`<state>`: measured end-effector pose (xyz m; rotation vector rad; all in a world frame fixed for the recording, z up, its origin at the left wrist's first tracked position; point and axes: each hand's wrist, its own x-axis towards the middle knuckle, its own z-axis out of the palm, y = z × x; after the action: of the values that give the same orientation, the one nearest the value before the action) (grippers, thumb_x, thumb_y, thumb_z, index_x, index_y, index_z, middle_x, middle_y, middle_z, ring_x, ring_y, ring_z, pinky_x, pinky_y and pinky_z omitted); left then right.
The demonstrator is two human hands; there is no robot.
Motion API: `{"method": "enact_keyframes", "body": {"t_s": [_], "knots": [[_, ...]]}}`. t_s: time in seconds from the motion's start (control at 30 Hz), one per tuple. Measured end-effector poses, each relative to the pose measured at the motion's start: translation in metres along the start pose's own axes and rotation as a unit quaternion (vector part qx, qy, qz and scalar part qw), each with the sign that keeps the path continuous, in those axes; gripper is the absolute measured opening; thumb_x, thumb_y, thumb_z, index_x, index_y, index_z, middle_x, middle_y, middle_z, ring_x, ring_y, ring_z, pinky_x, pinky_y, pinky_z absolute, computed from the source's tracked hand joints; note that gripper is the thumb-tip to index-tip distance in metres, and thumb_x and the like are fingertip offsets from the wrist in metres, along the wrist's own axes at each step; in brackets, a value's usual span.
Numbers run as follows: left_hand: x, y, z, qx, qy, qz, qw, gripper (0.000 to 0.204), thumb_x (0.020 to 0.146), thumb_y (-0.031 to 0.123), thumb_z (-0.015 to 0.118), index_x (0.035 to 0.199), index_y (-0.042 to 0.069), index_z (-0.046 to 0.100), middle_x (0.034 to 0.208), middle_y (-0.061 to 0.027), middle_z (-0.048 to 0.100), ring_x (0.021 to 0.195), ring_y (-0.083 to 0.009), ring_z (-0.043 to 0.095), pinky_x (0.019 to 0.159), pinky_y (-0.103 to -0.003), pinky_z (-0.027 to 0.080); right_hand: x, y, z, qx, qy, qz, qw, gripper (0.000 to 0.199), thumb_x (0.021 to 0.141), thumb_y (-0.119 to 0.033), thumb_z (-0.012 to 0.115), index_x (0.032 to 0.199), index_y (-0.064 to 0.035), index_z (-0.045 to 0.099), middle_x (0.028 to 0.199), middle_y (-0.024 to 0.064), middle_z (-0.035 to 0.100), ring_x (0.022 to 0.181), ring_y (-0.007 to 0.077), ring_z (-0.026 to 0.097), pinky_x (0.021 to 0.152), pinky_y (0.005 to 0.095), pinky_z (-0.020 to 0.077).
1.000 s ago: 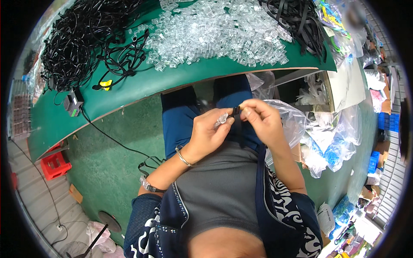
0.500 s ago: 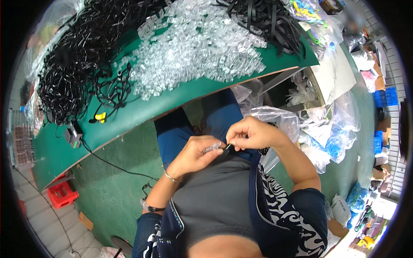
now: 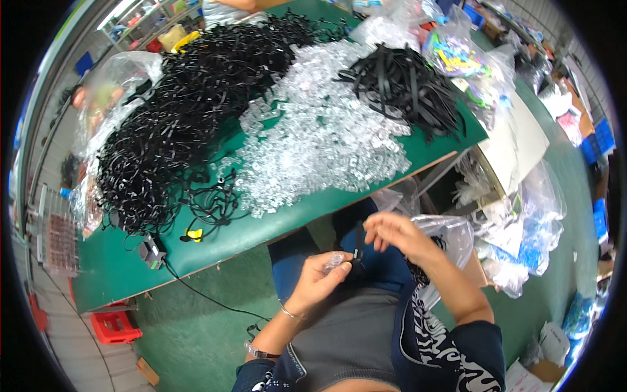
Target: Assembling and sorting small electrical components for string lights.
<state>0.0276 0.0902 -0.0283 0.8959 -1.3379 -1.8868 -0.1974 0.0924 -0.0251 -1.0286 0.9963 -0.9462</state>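
- Your left hand (image 3: 321, 282) sits over your lap at about 6 o'clock in the view, fingers curled narrow around a small clear plastic clip (image 3: 335, 261), which it pinches at the fingertips.
- Your right hand (image 3: 396, 234) is just to the 2 o'clock side of the left one, fingers closed lightly on the upper end of a short black strap (image 3: 358, 247) that hangs upright between the two hands.
- The strap's lower end meets the clear clip at your left fingertips; whether it is threaded through or only touching, you cannot tell from here.
- Just at 3 o'clock of your right hand a clear plastic bag (image 3: 450, 235) lies open on your lap, with dark pieces showing inside it.
- The green table (image 3: 215, 251) runs across the view above your hands, its edge near your knees.
- On it, at 12 o'clock from your hands, lies a wide heap of clear plastic clips (image 3: 320, 140).
- At 10 o'clock a large tangled pile of black cords (image 3: 176, 124) covers the far left of the table.
- At 1 o'clock a smaller pile of black straps (image 3: 408, 88) rests beside the clear heap.
- A small yellow piece (image 3: 194, 234) lies near the table edge at 9 o'clock, by a black adapter (image 3: 153, 251) with its cable trailing to the floor.
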Motion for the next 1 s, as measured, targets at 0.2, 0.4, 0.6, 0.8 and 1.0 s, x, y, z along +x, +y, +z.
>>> {"method": "enact_keyframes", "body": {"t_s": [0.2,0.4,0.6,0.8,1.0], "knots": [[0.004,0.015,0.002,0.118,-0.083,0.07,0.987,0.014,0.082,0.008,0.06,0.091,-0.003,0.062,0.067,0.0005,0.056,0.06,-0.0043,0.048,0.053,-0.021,0.038,0.004,0.002,0.024,-0.015,0.11,-0.135,0.985,0.024,0.09,-0.02,0.05,0.077,-0.0018,0.06,0.07,0.0031,0.058,0.065,0.0096,0.054,0.06,0.0224,0.0429],[-0.006,0.022,0.005,0.108,-0.159,0.084,0.978,0.016,0.078,0.007,0.064,0.089,-0.004,0.062,0.076,-0.0084,0.064,0.065,-0.0088,0.055,0.058,-0.023,0.043,0.011,-0.061,-0.025,0.305,0.133,-0.18,0.926,0.033,0.095,-0.031,0.037,0.078,-0.0052,0.048,0.083,0.0063,0.055,0.048,0.0085,0.045,0.044,0.0226,0.0368],[-0.005,0.037,-0.003,0.135,-0.061,0.137,0.979,0.013,0.078,0.005,0.063,0.088,-0.003,0.063,0.072,-0.0048,0.062,0.063,-0.0059,0.053,0.056,-0.021,0.042,-0.003,-0.062,0.05,-0.275,-0.008,-0.127,0.953,0.018,0.087,-0.013,0.052,0.075,-0.0004,0.052,0.065,0.011,0.054,0.056,0.0166,0.054,0.05,0.0328,0.0391],[-0.007,0.042,-0.001,0.123,-0.057,0.123,0.983,0.014,0.08,0.007,0.062,0.087,-0.004,0.062,0.066,-0.0023,0.058,0.058,-0.0057,0.05,0.051,-0.021,0.038,0.045,-0.067,0.032,-0.418,0.186,-0.333,0.824,0.011,0.083,-0.015,0.058,0.078,-0.0051,0.055,0.057,0.0117,0.052,0.048,0.024,0.053,0.045,0.0327,0.0393],[-0.013,0.044,0.01,0.025,-0.028,0.077,0.996,0.016,0.08,0.007,0.061,0.091,-0.004,0.062,0.068,-0.003,0.057,0.058,-0.0052,0.048,0.051,-0.02,0.038,0.052,-0.152,0.057,-0.001,0.062,-0.259,0.964,0.026,0.093,-0.026,0.044,0.085,-0.0024,0.051,0.056,-0.0031,0.041,0.041,0.0021,0.03,0.039,0.0164,0.0236]]}}
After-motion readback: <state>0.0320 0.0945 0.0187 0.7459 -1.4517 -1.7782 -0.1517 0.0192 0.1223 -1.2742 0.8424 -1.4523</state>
